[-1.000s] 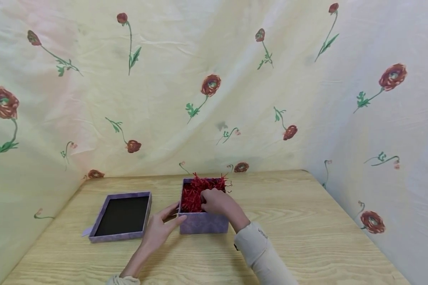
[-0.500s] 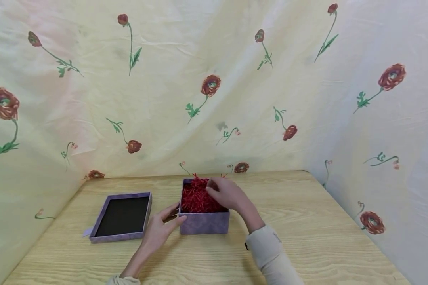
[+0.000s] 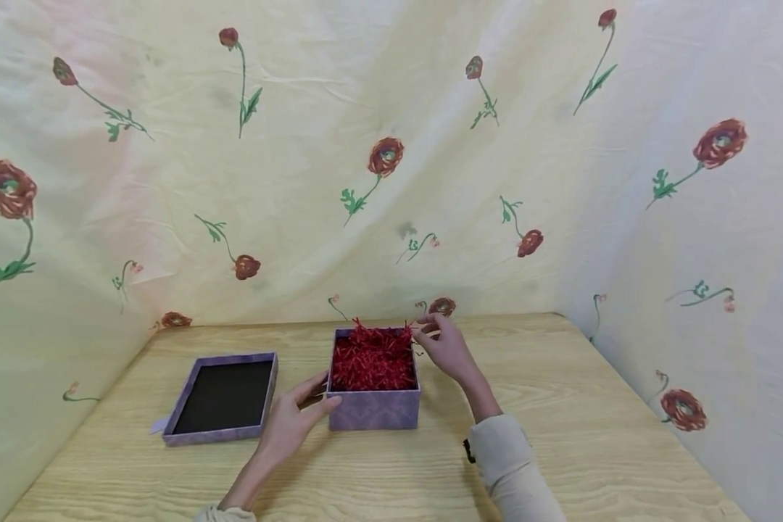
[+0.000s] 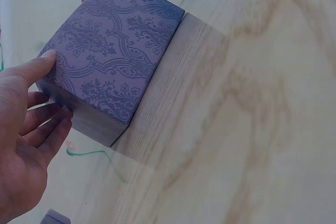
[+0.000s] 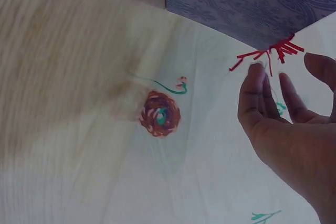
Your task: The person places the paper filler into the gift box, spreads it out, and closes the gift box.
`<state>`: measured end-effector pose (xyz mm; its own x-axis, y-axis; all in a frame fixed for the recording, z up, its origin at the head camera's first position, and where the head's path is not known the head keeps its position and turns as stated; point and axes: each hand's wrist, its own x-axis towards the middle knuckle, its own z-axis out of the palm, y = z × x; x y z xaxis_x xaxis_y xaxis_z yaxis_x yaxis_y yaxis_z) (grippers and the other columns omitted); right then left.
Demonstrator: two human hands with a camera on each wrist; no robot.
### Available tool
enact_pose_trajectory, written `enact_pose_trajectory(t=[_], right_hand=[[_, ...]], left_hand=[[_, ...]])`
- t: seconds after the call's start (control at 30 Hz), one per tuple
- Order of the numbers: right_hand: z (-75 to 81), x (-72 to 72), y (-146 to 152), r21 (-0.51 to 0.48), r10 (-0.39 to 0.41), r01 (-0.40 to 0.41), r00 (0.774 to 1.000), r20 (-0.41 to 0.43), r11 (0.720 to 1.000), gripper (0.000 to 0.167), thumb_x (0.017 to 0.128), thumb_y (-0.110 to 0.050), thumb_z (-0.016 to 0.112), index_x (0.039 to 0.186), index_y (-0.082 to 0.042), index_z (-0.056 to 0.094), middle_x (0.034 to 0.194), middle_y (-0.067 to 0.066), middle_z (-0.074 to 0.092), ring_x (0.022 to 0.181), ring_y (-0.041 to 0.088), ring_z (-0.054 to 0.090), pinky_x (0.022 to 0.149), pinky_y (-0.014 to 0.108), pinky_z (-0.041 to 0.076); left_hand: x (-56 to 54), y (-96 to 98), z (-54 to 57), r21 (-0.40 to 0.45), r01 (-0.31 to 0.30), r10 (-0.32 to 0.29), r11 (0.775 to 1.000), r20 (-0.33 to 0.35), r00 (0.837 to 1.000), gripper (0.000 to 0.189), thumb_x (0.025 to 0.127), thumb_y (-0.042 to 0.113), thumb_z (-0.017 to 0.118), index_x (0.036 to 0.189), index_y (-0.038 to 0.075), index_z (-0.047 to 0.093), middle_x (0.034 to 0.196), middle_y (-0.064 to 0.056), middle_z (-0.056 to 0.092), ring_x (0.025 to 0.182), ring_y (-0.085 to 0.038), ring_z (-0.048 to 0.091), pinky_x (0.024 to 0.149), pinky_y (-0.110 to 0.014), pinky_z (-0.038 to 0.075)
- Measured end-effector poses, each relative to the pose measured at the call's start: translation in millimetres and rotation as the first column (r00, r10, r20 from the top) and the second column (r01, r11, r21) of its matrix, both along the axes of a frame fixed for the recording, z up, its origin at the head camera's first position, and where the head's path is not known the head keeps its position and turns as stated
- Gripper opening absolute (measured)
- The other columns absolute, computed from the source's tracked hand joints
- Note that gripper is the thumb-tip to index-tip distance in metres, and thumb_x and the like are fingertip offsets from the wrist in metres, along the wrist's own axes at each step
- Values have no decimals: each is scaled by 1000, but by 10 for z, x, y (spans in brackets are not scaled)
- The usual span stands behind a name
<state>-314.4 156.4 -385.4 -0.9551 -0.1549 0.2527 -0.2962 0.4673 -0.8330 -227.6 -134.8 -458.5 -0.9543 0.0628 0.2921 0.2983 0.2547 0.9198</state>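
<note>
Left grip (image 3: 290, 422) pinches purple box (image 3: 373, 411) near far edge of counter (image 3: 561, 420). Right grip (image 3: 449, 352) loose, fingers apart beside red shreds (image 3: 373, 362). Lid (image 3: 215, 435) sits toward left edge.

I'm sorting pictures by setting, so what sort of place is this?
Probably a makeshift indoor filming corner: flower-printed cloth hangs around the back and sides of a wood-grain table, and an open purple box of red shreds sits on it.
</note>
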Motion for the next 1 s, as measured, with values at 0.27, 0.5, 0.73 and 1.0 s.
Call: enact_pose_trajectory(t=[0.27, 0.5, 0.73, 1.0], right_hand=[[-115, -132, -119, 85, 94, -89, 995, -46, 992, 37, 103, -7, 63, 136, 9, 60, 130, 26, 63, 117, 45, 63, 92, 50, 56], [-111, -118, -202, 335, 101, -29, 974, -201, 942, 29, 98, -1, 65, 124, 11, 68, 131, 30, 62, 127, 46, 56, 105, 57, 46], [-7, -21, -308, 511, 144, 9, 955, -259, 859, 27, 98, -3, 67, 121, 11, 70, 129, 30, 64, 124, 46, 58, 106, 55, 46], [48, 114, -491, 648, 253, -32, 934, -252, 761, 23, 99, -6, 68, 116, 10, 72, 117, 25, 69, 112, 42, 65, 99, 52, 52]], left_hand=[[-21, -2, -8, 14, -19, 18, 1000, 17, 1000, 59, 94, 28, 80, 145, 6, 61, 133, -13, 68, 118, -30, 66, 95, -38, 56], [-57, 30, -10, 16, -13, 13, 1000, 7, 1000, 58, 94, 27, 80, 145, 8, 61, 133, -12, 68, 118, -29, 66, 95, -36, 56], [-87, 69, -11, 13, -17, 17, 1000, 0, 1000, 57, 94, 26, 80, 145, 7, 61, 133, -12, 68, 118, -29, 67, 94, -35, 56], [-82, 80, 1, 12, -18, 18, 1000, -3, 1000, 57, 94, 26, 80, 144, 6, 62, 132, -12, 68, 117, -30, 67, 93, -34, 57]])
